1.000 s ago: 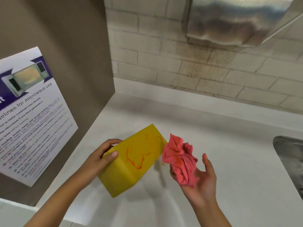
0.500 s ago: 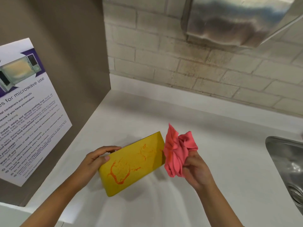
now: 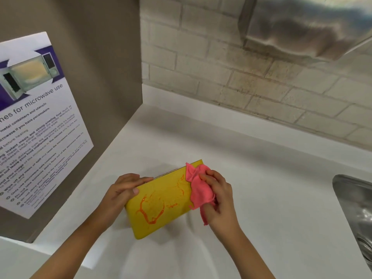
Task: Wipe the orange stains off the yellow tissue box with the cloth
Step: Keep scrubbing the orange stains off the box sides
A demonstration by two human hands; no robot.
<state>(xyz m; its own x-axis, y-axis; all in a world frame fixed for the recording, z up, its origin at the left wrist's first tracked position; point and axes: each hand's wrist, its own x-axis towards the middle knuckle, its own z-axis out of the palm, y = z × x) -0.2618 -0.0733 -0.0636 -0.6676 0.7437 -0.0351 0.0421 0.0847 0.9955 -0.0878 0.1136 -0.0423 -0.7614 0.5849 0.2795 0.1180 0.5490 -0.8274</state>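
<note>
The yellow tissue box [image 3: 161, 202] is held tilted above the white counter, its broad face toward me. Orange stains [image 3: 151, 212] loop across that face, thickest at the lower left, with fainter streaks toward the upper right. My left hand [image 3: 122, 190] grips the box by its upper left edge, thumb on the face. My right hand [image 3: 217, 196] is closed on a bunched pink cloth [image 3: 198, 188], which presses against the box's right end and covers that corner.
A white counter [image 3: 251, 158] runs below the box. A brown panel with a microwave-use poster [image 3: 36, 125] stands to the left. A brick wall rises at the back, with a steel dispenser [image 3: 302, 25] overhead. A steel sink [image 3: 356, 208] lies at the right edge.
My right hand turned over and brought the cloth from beside the box onto its right end. The left hand tipped the box so its stained face lies flatter toward me.
</note>
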